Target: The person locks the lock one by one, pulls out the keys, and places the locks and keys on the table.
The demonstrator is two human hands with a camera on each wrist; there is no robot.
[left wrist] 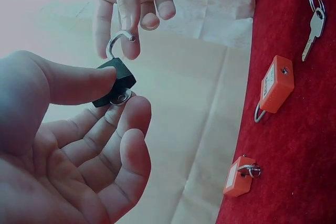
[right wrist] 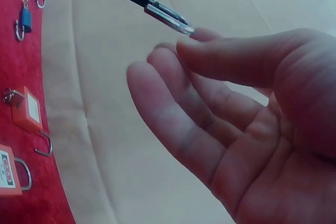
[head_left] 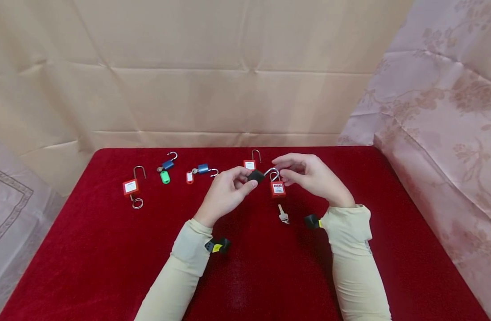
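Observation:
A small black padlock (head_left: 255, 176) hangs above the red table (head_left: 109, 249), its steel shackle (head_left: 271, 171) swung open. My left hand (head_left: 245, 180) pinches its body between thumb and fingers; in the left wrist view the black padlock (left wrist: 116, 80) shows its keyhole face. My right hand (head_left: 279, 171) holds the shackle (left wrist: 116, 41) by its free end, and in the right wrist view the thumb tip meets the shackle (right wrist: 169, 17). Just below the hands lies a red padlock (head_left: 278, 189), with a loose key (head_left: 283, 215) nearer me.
Another red padlock (head_left: 250, 164) lies behind the hands. Two blue padlocks (head_left: 167, 164) (head_left: 203, 169) with tags and one more open red padlock (head_left: 130, 186) lie at the back left. Cloth-draped walls surround the table.

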